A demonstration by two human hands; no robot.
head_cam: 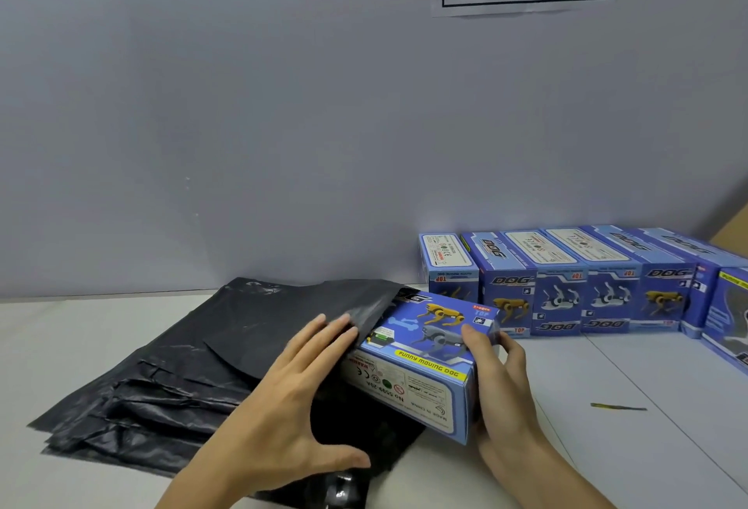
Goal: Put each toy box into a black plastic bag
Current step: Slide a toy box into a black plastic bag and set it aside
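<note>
A blue toy dog box (421, 350) lies tilted, its far end tucked into a black plastic bag (283, 330). More flat black bags (133, 403) lie stacked underneath. About seven more blue toy boxes (587, 290) stand in a row behind.

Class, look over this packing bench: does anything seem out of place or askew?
One stray item: a thin dark stick lies alone on the table, right of the toy box being bagged; what it is cannot be told. Several boxes in the back row stand upside down.

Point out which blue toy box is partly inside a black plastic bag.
The blue toy box held between both hands, its far left corner under the black plastic bag; the other blue boxes stand uncovered along the wall.
</note>
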